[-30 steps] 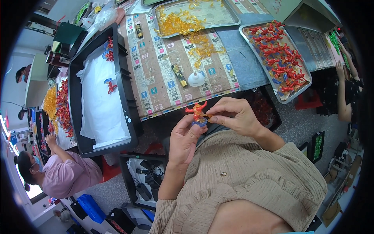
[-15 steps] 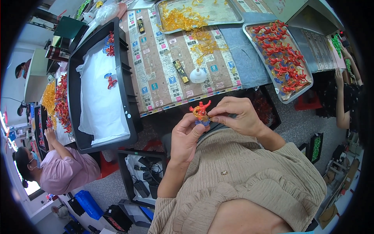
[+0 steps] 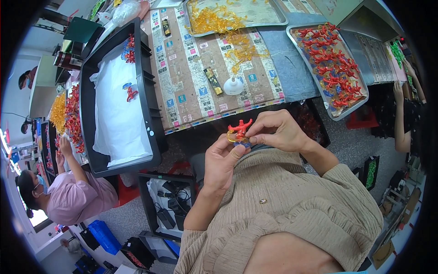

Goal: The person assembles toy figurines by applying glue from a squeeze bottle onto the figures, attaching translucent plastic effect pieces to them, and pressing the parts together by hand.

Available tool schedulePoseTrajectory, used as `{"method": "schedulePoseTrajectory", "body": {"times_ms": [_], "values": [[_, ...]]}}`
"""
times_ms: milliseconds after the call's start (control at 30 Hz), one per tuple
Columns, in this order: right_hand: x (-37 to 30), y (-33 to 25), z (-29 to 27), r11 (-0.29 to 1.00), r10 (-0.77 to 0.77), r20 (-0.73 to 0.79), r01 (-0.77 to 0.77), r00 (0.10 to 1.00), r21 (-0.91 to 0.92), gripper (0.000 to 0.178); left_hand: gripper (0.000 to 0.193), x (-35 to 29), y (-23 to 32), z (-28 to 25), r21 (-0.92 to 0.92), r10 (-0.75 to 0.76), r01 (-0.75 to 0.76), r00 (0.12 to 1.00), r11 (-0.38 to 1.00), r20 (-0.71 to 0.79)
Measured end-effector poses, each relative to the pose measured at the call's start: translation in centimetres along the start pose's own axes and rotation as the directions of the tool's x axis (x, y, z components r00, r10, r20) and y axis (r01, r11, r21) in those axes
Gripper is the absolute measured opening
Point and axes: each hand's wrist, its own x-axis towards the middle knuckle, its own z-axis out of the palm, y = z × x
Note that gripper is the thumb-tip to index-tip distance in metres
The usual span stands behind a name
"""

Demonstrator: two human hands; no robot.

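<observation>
Between my two hands, in front of my chest, is a small red plastic figurine [image 3: 240,128] with a blue base and a curved translucent yellow piece round it. My left hand [image 3: 220,160] pinches it low down, at the blue base, with thumb and fingers. From the other side my right hand [image 3: 278,133] closes thumb and forefinger on the yellow piece beside the figure; the fingertips partly hide that contact. On the table beyond stand a small white squeeze bottle [image 3: 233,86] and a dark tube with gold markings [image 3: 213,81].
A metal tray [image 3: 285,20] of loose yellow pieces stands at the back. Another tray [image 3: 333,118] at right holds rows of figurines. A black paper-lined crate [image 3: 157,150] at left holds a few more. Co-workers sit at left [image 3: 82,196] and right [image 3: 404,114].
The figurine has turned and tilted slightly in my fingers, its arms now spread wider to view. My hands stay close together. The co-worker at left has raised a forearm.
</observation>
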Motion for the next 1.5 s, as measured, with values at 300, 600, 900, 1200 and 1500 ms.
{"method": "schedulePoseTrajectory", "body": {"times_ms": [300, 600, 900, 1200, 1500], "values": [[-0.4, -0.5, 1.1, 0.953, -0.249, -0.127, 0.219, 0.96, -0.211, 0.013, 0.031, -0.3, 0.6, 0.8, -0.055, 0.026, -0.023, 0.998, 0.998, 0.051], [-0.9, 0.0, 2.1, 0.882, -0.421, -0.219, 0.34, 0.88, -0.328, 0.017, 0.032, -0.6, 0.5, 0.9, -0.036, 0.033, -0.031, 0.999, 0.999, 0.042], [-1.0, 0.6, 2.3, 0.887, -0.415, -0.24, 0.332, 0.878, -0.321, 0.018, 0.03, -0.4, 0.1, 1.2, 0.007, 0.085, -0.085, 0.996, 0.996, 0.034], [-1.0, 1.6, 2.3, 0.821, -0.537, -0.219, 0.447, 0.814, -0.355, 0.019, 0.027, -0.6, -0.1, 1.7, -0.033, 0.056, -0.056, 0.998, 0.998, 0.001], [-1.4, 1.9, 2.8, 0.836, -0.523, -0.249, 0.434, 0.815, -0.337, 0.02, 0.027, -0.7, -0.4, 1.5, 0.0, 0.082, -0.082, 0.996, 0.997, 0.028]]}}
